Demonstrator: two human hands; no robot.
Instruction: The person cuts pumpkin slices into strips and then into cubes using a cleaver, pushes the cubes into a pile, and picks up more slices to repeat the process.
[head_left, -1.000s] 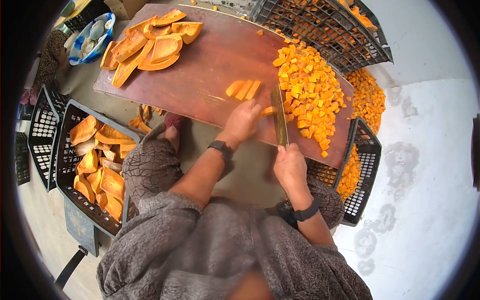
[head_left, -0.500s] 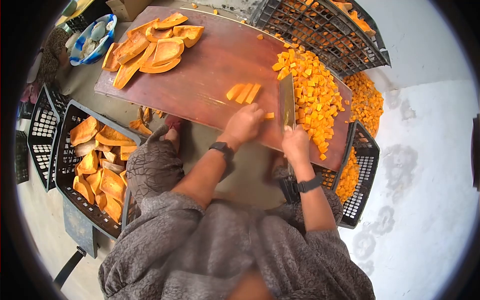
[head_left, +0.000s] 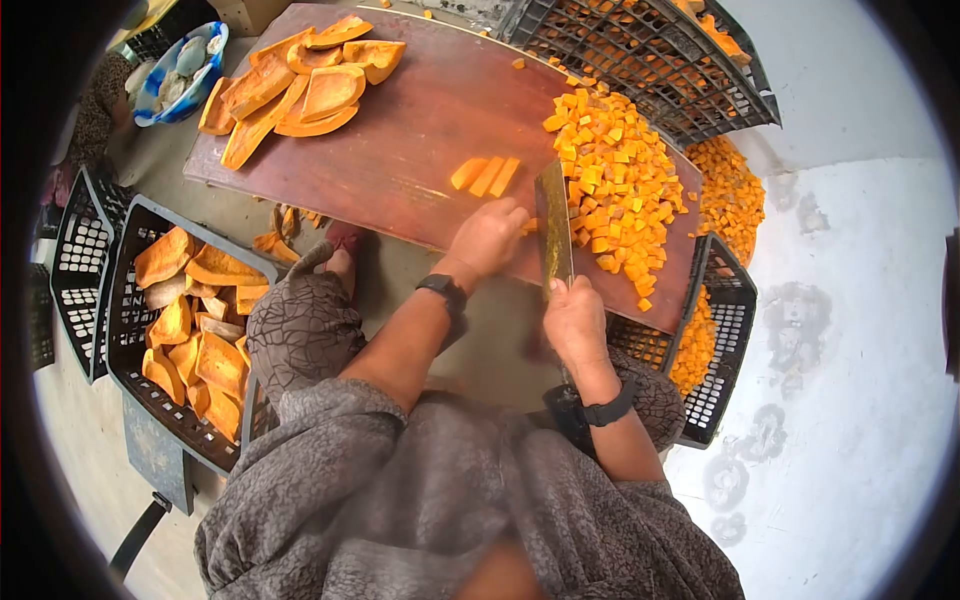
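My right hand (head_left: pixel 576 322) is wrapped round the handle of a cleaver (head_left: pixel 553 222), whose broad blade points away from me over the red-brown board (head_left: pixel 400 170). Close to the blade's left side, my left hand (head_left: pixel 487 236) has its fingers bent on a small pumpkin strip (head_left: pixel 530 227), mostly hidden by the fingers and blade. Just beyond that hand lie a few cut pumpkin strips (head_left: pixel 487 177). To the right of the blade spreads a heap of pumpkin cubes (head_left: pixel 615 180). Large peeled pumpkin slabs (head_left: pixel 330 92) are piled at the board's far left.
A black crate (head_left: pixel 190 450) of pumpkin slabs stands on my left. Another crate (head_left: pixel 728 340) holds cubes below the board's right end, and a tilted crate (head_left: pixel 640 70) stands behind. More cubes are heaped by the white wall (head_left: pixel 850 300). A blue-white basin (head_left: pixel 150 112) sits far left.
My right hand has brought the cleaver left, off the edge of the cube heap and up against the strip. My left hand stays nearly in place.
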